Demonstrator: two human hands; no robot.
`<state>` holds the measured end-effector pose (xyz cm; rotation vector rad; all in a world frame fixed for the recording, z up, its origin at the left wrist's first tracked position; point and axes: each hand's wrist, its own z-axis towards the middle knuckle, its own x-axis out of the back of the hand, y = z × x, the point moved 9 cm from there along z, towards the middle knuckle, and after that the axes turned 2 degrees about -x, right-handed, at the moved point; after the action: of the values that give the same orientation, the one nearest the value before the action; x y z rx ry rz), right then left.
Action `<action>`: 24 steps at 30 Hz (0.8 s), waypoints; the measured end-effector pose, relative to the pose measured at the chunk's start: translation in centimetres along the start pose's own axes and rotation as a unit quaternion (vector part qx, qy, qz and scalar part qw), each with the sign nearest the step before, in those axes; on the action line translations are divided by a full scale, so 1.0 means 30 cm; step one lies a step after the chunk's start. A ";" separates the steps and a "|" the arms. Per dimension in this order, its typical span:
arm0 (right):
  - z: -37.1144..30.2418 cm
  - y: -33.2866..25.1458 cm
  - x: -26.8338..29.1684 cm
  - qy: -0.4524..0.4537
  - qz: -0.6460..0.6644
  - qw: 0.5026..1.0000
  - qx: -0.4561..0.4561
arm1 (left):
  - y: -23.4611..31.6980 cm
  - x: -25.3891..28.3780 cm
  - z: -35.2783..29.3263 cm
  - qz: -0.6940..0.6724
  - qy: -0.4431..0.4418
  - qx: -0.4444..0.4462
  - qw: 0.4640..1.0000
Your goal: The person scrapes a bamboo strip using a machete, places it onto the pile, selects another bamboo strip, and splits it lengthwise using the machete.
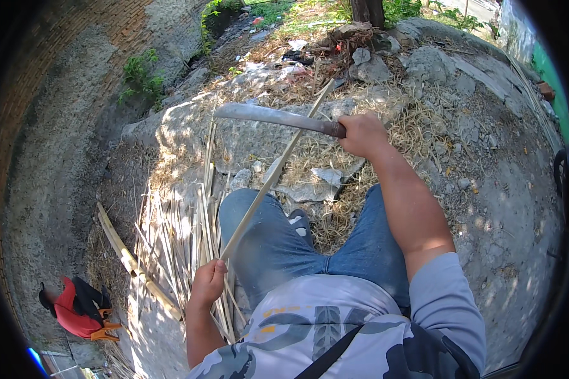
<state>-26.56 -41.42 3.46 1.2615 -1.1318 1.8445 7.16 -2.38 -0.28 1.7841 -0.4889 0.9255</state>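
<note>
A long, pale bamboo strip point(259, 197) slants up and away across my left thigh. My left hand point(208, 282) is closed around its near end, low and to the left. My right hand point(364, 134) grips the dark handle of a machete point(269, 117), out past my right knee. The blade points left and crosses the strip near its far end. Whether the edge touches the strip or only passes over it, I cannot tell.
Many split bamboo strips point(174, 243) lie on the ground at my left, beside a thicker bamboo pole point(133, 262). Curled shavings point(423, 123) and rocks point(370, 68) cover the ground ahead. A person in red point(76, 309) sits at the far left, near a brick wall point(50, 76).
</note>
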 end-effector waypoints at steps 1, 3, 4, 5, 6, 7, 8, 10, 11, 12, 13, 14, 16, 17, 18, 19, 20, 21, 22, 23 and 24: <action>-0.007 -0.054 -0.012 -0.002 -0.018 0.998 0.068 | 0.011 0.002 0.008 0.000 -0.002 -0.001 1.000; -0.018 -0.114 -0.024 -0.013 -0.022 0.992 0.122 | 0.012 0.005 0.010 0.014 -0.021 0.032 0.999; -0.031 -0.156 -0.033 -0.023 -0.026 0.983 0.178 | 0.013 0.007 0.011 0.016 -0.022 0.032 0.999; -0.030 -0.163 -0.040 -0.020 -0.030 0.982 0.188 | 0.014 0.007 0.012 0.028 -0.026 0.032 0.999; -0.029 -0.158 -0.046 -0.021 -0.028 0.982 0.187 | 0.014 0.006 0.007 0.040 -0.030 0.031 0.998; -0.027 -0.147 -0.042 -0.009 -0.016 0.981 0.191 | 0.022 0.008 0.002 0.038 -0.020 0.019 0.999; -0.025 -0.136 -0.037 0.003 -0.004 0.981 0.194 | 0.010 0.009 0.000 0.039 -0.021 0.021 0.999; -0.002 -0.073 -0.018 0.024 -0.005 0.987 0.158 | -0.001 0.011 -0.003 0.024 -0.015 -0.001 1.000; 0.010 -0.035 -0.003 0.047 -0.008 0.992 0.120 | -0.012 0.020 -0.016 0.023 -0.015 0.000 1.000; 0.012 -0.036 0.015 0.046 -0.008 0.991 0.122 | -0.030 0.032 -0.030 0.012 -0.016 0.006 1.000; 0.024 0.030 0.044 0.046 0.008 0.999 0.010 | -0.043 0.043 -0.041 0.000 -0.016 0.012 1.000; 0.022 0.099 0.059 0.045 0.025 0.993 -0.102 | -0.047 0.057 -0.048 -0.001 -0.015 0.013 1.000; 0.020 0.186 0.046 0.040 0.055 0.987 -0.143 | -0.030 0.074 -0.057 0.033 -0.023 -0.015 0.999; 0.015 0.233 0.025 0.034 0.088 0.979 -0.182 | -0.028 0.072 -0.051 0.033 -0.022 -0.015 0.999; 0.014 0.222 0.037 0.034 0.088 0.979 -0.179 | -0.022 0.067 -0.031 0.026 -0.012 -0.010 1.000; 0.006 0.221 0.036 0.010 0.091 0.977 -0.193 | -0.022 0.064 -0.019 0.020 -0.002 -0.005 1.000; 0.001 0.218 0.031 -0.014 0.094 0.974 -0.207 | -0.027 0.059 -0.022 0.019 0.000 -0.005 1.000; 0.001 0.206 0.034 -0.012 0.094 0.973 -0.209 | -0.035 0.058 -0.028 0.026 0.003 -0.002 1.000; 0.002 0.191 0.030 -0.018 0.091 0.972 -0.214 | -0.042 0.057 -0.032 0.033 0.006 0.001 0.999; 0.001 0.187 0.024 -0.025 0.089 0.971 -0.219 | -0.049 0.051 -0.034 0.034 0.005 0.000 0.999; 0.001 0.195 0.020 -0.024 0.090 0.971 -0.220 | -0.055 0.051 -0.037 0.032 0.015 -0.003 0.999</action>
<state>-31.71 -43.98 2.26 0.9751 -1.6202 1.5679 8.85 -0.57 0.13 1.7567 -0.5319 0.9922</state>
